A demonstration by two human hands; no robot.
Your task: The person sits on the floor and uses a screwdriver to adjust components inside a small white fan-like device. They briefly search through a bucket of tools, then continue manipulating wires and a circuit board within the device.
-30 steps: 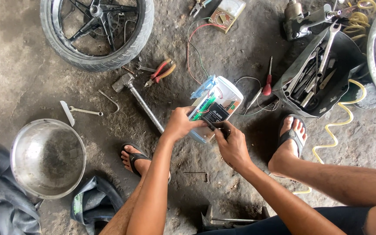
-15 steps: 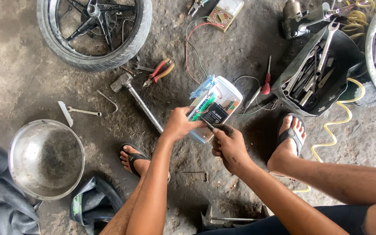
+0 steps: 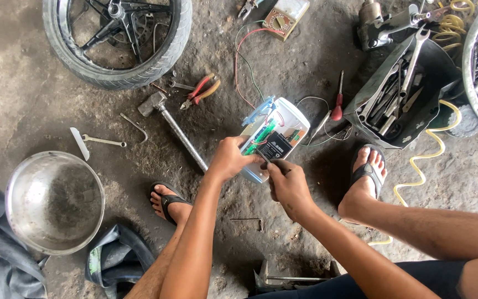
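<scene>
My left hand (image 3: 229, 159) grips the near left side of an opened white electrical device (image 3: 275, 136) with a green circuit board, a black block and coloured wires inside. My right hand (image 3: 286, 184) is at the device's near edge, with its fingertips pinched on the lower rim of the black block. The device is held just above the concrete floor between my feet in flip-flops. Red and green wires (image 3: 243, 65) run from it toward a yellow meter (image 3: 284, 15) at the top.
A motorcycle wheel (image 3: 118, 40) lies top left. Hammer (image 3: 171, 123), red-handled pliers (image 3: 200, 91), red screwdriver (image 3: 336, 104), and small wrenches lie around. A black tray of wrenches (image 3: 399, 97) is right. A steel bowl (image 3: 53, 200) and rubber tubes sit bottom left. A yellow coiled hose (image 3: 422, 161) runs right.
My right hand has slid a little down and right along the device's near edge. The left hand keeps its grip and the device stays put.
</scene>
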